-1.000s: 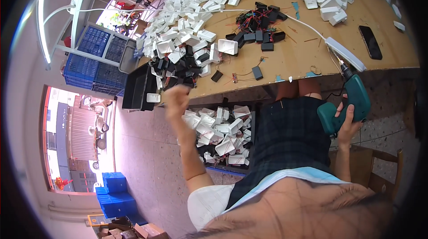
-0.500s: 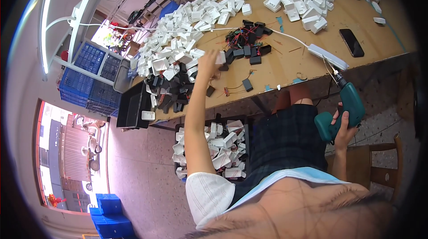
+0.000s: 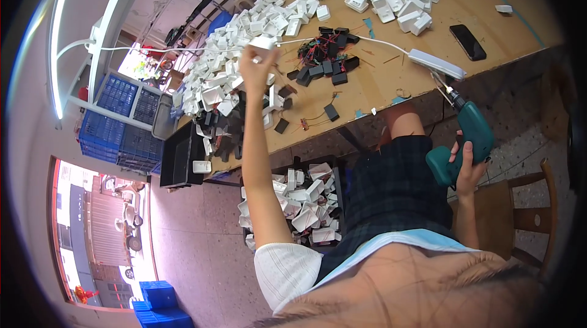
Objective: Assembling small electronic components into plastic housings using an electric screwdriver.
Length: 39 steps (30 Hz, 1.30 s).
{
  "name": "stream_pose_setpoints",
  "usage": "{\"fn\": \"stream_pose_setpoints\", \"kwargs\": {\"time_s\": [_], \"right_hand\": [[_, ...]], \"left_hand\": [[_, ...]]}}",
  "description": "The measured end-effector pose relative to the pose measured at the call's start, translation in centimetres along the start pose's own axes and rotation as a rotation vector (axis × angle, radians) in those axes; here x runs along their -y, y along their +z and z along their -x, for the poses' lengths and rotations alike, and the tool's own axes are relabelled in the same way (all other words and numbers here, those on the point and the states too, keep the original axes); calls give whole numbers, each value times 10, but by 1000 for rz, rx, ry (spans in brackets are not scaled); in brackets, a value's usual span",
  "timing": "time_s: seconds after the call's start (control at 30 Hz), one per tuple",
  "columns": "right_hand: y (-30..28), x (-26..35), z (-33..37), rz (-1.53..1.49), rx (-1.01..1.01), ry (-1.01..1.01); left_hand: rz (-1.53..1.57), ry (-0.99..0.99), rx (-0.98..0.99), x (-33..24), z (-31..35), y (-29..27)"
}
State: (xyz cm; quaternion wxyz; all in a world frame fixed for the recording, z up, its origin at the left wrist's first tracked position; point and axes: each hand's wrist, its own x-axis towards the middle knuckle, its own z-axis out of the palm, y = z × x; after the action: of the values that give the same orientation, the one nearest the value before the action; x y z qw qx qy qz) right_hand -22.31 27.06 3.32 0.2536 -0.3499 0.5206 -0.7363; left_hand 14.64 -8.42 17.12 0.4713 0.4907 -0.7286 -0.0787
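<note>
While our left hand (image 3: 255,68) holds up a white case (image 3: 264,41), our right hand (image 3: 471,172) grips a green drill (image 3: 477,132)

As far as the blur lets us tell, our left fingers pinch the case against the thumb, over the heap of white cases (image 3: 293,26); so light and shallow a shell probably asks for no fuller hold. Our right fingers curl around the drill's moulded plastic, presumably because its bulk wants a whole-hand grip. Its metal chuck (image 3: 457,101) points toward the tabletop (image 3: 367,92), while the body hangs just off the edge, near a glossy white power strip (image 3: 436,63). Between our hands, matte black blocks (image 3: 316,71) lie bunched with thin red wires (image 3: 310,54), probably because the leads tangle. Farther right lies a flat, dark phone (image 3: 468,42), seemingly set apart from the small parts. Below, a black bin (image 3: 340,202) holds angular white shells (image 3: 306,221), and to our right stands a curved-back wooden chair (image 3: 535,219).
</note>
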Motion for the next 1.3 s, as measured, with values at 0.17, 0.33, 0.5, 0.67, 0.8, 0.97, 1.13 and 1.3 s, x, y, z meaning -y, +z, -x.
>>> {"fn": "stream_pose_setpoints", "kwargs": {"time_s": [0.17, 0.33, 0.5, 0.67, 0.8, 0.97, 1.13, 1.3], "right_hand": [[11, -3, -4, 11, 40, 23], [26, -6, -19, 4, 39, 46], [42, -18, -38, 57, 45, 42], [43, -26, -52, 73, 11, 61], [54, -26, -61, 77, 22, 113], [66, -28, -64, 114, 31, 115], [71, -32, -64, 112, 53, 155], [72, -33, -66, 83, 68, 148]], "left_hand": [[10, 386, 270, -9, 58, 89], [-27, 406, 229, -35, 103, 172], [-175, 421, 127, -53, 130, 190], [-236, 62, 115, -17, 138, 135], [-206, -87, 367, 30, 140, 108], [-140, -109, 435, 39, 129, 112], [-152, -97, 557, 43, 124, 109], [-150, -61, 562, 43, 117, 100]]}}
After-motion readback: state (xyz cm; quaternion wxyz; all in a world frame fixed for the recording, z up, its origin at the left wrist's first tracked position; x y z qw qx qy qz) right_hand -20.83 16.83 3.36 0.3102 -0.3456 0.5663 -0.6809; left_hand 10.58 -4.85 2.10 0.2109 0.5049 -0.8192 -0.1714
